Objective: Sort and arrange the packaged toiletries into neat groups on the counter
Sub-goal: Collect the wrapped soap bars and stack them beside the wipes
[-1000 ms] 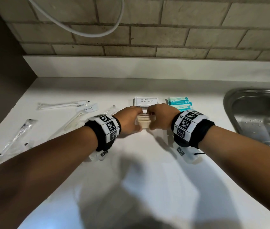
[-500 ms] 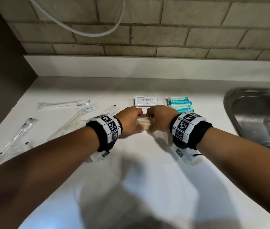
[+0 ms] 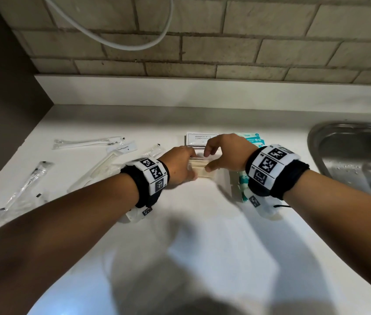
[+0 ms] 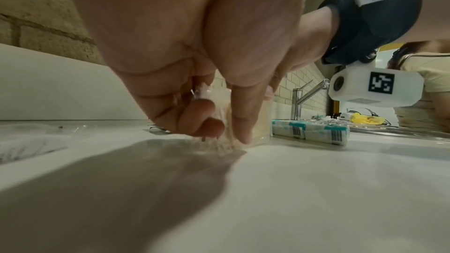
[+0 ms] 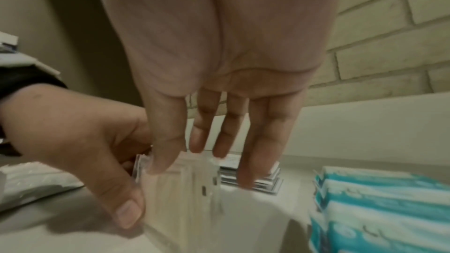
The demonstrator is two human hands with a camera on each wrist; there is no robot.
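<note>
A small stack of cream packets in clear wrap stands on edge mid-counter. My left hand grips its left end, thumb in front and fingers behind; the grip also shows in the left wrist view, left hand and packets. My right hand hovers over the stack's right end with straight, relaxed fingers; only the thumb tip touches the packets. Just behind lie stacked shampoo sachets, and to the right teal-and-white packets.
At the left of the white counter lie wrapped toothbrushes, a toothpaste sachet, a comb and another wrapped stick item. A steel sink with a tap is at the right. More teal packets sit under my right wrist.
My right hand has let go of the cream stack; its fingers have lifted and straightened above it. The left hand keeps its grip in about the same place.
</note>
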